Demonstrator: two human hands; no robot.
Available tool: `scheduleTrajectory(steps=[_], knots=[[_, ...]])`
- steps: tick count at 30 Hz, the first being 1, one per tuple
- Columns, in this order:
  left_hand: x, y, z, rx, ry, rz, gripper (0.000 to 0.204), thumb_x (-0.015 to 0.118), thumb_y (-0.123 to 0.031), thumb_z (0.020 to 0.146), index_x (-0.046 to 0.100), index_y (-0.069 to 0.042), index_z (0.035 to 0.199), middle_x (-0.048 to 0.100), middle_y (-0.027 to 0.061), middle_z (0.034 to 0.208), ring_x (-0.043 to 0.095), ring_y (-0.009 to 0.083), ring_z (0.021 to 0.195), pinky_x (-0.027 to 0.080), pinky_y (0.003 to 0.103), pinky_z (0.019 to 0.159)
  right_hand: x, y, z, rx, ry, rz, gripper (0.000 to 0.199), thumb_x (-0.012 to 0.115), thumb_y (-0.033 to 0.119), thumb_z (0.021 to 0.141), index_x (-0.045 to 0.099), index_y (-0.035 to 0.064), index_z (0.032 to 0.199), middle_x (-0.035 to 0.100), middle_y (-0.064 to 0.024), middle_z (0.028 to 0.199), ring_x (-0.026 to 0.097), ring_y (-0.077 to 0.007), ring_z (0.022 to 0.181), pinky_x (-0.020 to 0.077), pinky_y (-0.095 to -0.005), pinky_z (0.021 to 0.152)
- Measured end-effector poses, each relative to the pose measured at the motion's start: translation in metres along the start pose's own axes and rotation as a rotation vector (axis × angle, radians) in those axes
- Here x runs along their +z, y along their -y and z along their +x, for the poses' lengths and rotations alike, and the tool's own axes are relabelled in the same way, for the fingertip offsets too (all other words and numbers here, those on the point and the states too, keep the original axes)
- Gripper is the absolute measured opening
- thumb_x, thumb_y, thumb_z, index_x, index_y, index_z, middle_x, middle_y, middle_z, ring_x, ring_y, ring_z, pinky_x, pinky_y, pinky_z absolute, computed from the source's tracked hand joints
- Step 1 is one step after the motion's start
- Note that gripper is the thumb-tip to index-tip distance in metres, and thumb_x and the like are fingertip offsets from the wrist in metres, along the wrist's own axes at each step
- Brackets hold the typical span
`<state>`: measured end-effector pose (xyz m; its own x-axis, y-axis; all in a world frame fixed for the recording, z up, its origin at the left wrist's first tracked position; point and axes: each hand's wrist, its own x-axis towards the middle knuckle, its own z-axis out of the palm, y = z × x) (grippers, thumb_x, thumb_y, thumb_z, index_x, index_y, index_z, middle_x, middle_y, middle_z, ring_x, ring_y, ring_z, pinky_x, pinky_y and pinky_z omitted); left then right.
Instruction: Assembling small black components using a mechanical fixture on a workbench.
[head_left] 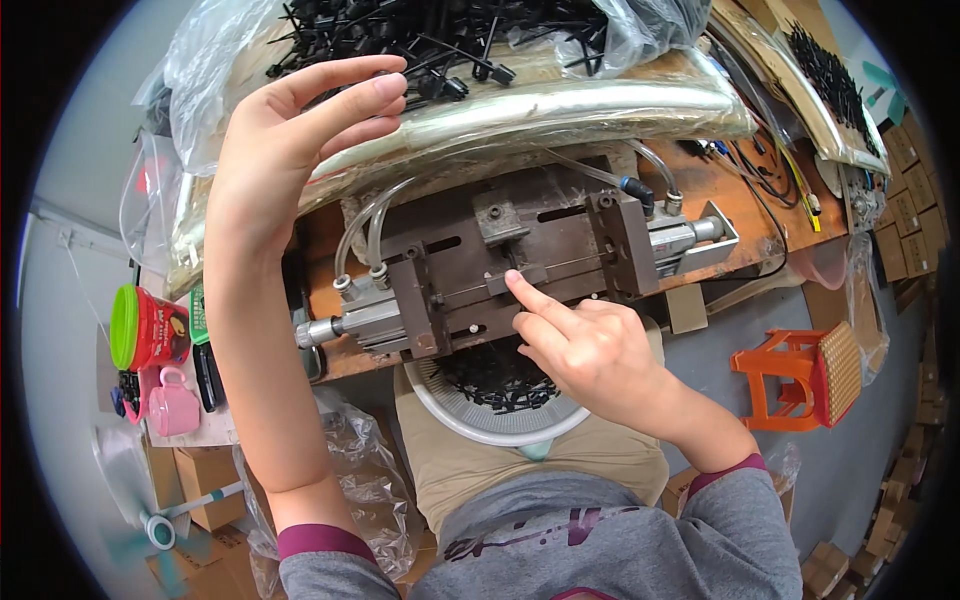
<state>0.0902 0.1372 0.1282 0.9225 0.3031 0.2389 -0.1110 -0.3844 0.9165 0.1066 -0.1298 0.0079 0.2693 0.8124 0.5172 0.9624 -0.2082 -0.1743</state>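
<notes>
My left hand is raised at the near edge of a heap of black plastic parts. Its thumb and fingertips come together in a pinch; any small part between them cannot be made out against the black heap. With its index fingertip, my right hand touches a small dark block in the middle of a brown metal fixture. The other fingers of that hand are loosely bent, with nothing seen in them. A pneumatic cylinder sits at the fixture's left end, another cylinder at its right.
A grey basket of black parts rests between my legs, below the fixture. Clear air hoses loop up from the cylinders. An orange stool stands at right, a red bucket and pink mug at left.
</notes>
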Motion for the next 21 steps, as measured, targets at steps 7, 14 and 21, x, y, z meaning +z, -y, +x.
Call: scheduleTrajectory(steps=[7,14,21], knots=[[0.028,-0.006,-0.064,0.261,-0.174,0.102,0.033,0.078,0.000,0.079,0.075,-0.001,0.112,0.069,0.0093,0.120,0.068,0.0127,0.092,0.056,0.023,0.079,-0.015,-0.011,0.015,0.012,0.035,0.130,0.017,0.074,0.012,0.077,0.059,0.0049,0.081,0.072,-0.0156,0.103,0.067,-0.0229,0.063,0.0531,-0.0332,0.058],[0.097,0.037,-0.146,0.391,-0.043,0.666,0.034,0.085,-0.008,0.072,0.075,-0.004,0.104,0.068,0.0153,0.129,0.074,0.0246,0.082,0.058,0.031,0.069,-0.021,-0.095,0.127,0.084,-0.488,0.031,0.023,0.080,0.017,0.083,0.073,0.0070,0.102,0.075,-0.0056,0.096,0.071,-0.0175,0.086,0.0533,-0.0305,0.073],[0.130,0.056,-0.153,0.362,-0.012,0.865,0.027,0.082,-0.012,0.073,0.073,-0.004,0.097,0.068,0.0172,0.128,0.068,0.0194,0.063,0.054,0.028,0.061,-0.027,-0.092,0.156,0.297,-0.260,0.219,0.018,0.071,0.005,0.078,0.070,-0.0001,0.095,0.069,-0.0169,0.088,0.070,-0.0318,0.080,0.0573,-0.0378,0.073]])
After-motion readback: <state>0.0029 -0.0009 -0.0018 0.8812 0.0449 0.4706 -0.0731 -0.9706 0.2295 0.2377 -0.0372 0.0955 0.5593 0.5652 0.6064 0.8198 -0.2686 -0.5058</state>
